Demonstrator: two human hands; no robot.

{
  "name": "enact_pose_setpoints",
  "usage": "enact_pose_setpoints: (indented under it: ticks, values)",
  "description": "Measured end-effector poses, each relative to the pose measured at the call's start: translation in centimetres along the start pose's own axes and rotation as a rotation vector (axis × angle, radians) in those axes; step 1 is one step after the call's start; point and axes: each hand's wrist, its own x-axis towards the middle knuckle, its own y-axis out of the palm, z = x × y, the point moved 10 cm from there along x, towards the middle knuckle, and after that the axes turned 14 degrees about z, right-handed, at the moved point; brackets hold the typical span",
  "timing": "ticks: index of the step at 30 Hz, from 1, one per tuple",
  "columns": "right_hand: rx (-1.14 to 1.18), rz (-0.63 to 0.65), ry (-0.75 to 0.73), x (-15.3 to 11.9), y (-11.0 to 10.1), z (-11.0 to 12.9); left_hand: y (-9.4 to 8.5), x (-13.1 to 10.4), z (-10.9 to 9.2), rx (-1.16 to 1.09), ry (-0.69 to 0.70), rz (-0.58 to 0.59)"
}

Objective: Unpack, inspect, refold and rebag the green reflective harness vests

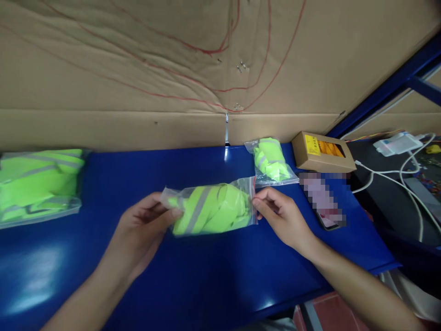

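Between my hands is a clear zip bag point(213, 209) with a folded neon-yellow reflective vest or strap inside, crossed by a grey stripe. My left hand point(146, 220) pinches the bag's left end between thumb and fingers. At the other end, my right hand point(280, 214) grips the edge by the red zip line. The bag is held over the blue table point(206, 276). Behind my right hand lies a second, similar zip bag point(272, 158) with neon-yellow fabric. A larger clear bag point(39, 184) of the same fabric rests at the far left.
A brown cardboard box point(324, 151) with a yellow label stands at the back right. In front of it lies a phone point(322, 200), its screen blurred out. White cables point(386, 174) and a white device point(398, 143) sit further right. Cardboard point(155, 69) walls the back.
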Motion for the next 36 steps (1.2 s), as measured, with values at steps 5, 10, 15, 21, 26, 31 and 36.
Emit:
enact_pose_setpoints:
  ticks: [5, 10, 15, 21, 26, 31, 36]
  values:
    - [0.260, 0.037, 0.017, -0.2, 1.4, -0.3, 1.3, -0.7, -0.1, -0.015, -0.018, 0.088]
    - [-0.002, 0.191, -0.081, -1.0, 3.7, 2.1, 3.9, -1.7, 1.4, -0.061, -0.123, 0.167]
    - [-0.110, 0.126, -0.072, -0.9, 3.2, 1.4, 1.9, -1.1, 1.5, -0.058, -0.144, 0.017]
    - [0.602, 0.161, 0.256, 0.3, 3.3, -3.3, -0.6, 0.3, 0.3, -0.091, 0.005, -0.109]
    - [0.716, 0.256, 0.288, 0.6, 3.9, -2.5, -0.9, 0.5, -0.8, 0.120, 0.046, -0.080]
    - [0.564, 0.221, 0.263, 0.7, 3.9, -2.8, -1.4, 1.2, -1.2, 0.315, 0.100, -0.058]
    - [0.296, 0.298, 0.065, 0.4, 5.4, -1.0, 1.8, -2.2, -4.5, 0.816, 0.497, -0.167]
